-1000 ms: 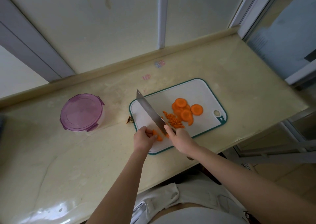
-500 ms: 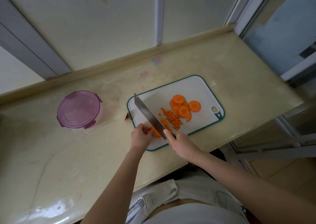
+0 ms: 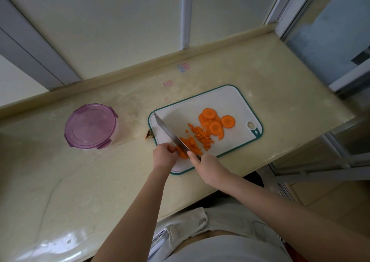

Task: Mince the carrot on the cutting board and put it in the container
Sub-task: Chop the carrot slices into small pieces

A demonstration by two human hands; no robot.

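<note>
Pale beige stone counter (image 3: 60,181) ran beneath frosted window panes, and over the last second little on it had shifted except at the knife. At the far left the round container (image 3: 116,131) stood where it had been, well apart from the board, with its purple lid (image 3: 90,126) on. Nothing could be made out through the tinted plastic, so whether it held anything could not be told. The lid would have to come off before any carrot went in.

Just off the board's left edge lay a small brown scrap (image 3: 149,135). The white, teal-rimmed cutting board (image 3: 236,97) carried everything else. The left hand (image 3: 164,155), fingers curled, pinned a carrot piece (image 3: 183,154) on the near-left part of the board, close beside the blade. The kitchen knife (image 3: 170,132) lay on the same diagonal as before, tip toward the far-left corner. More cut orange showed on its right side, though: a loose patch of strips (image 3: 192,144) that had been only a sliver a second earlier.

The right hand (image 3: 208,166) was wrapped round the handle and hid it. From that, the mincing seemed to be advancing piece by piece. Right of the strips sat a heap of fine dice (image 3: 202,137), and beyond it several round slices (image 3: 215,124) lay uncut, so much chopping remained.
</note>
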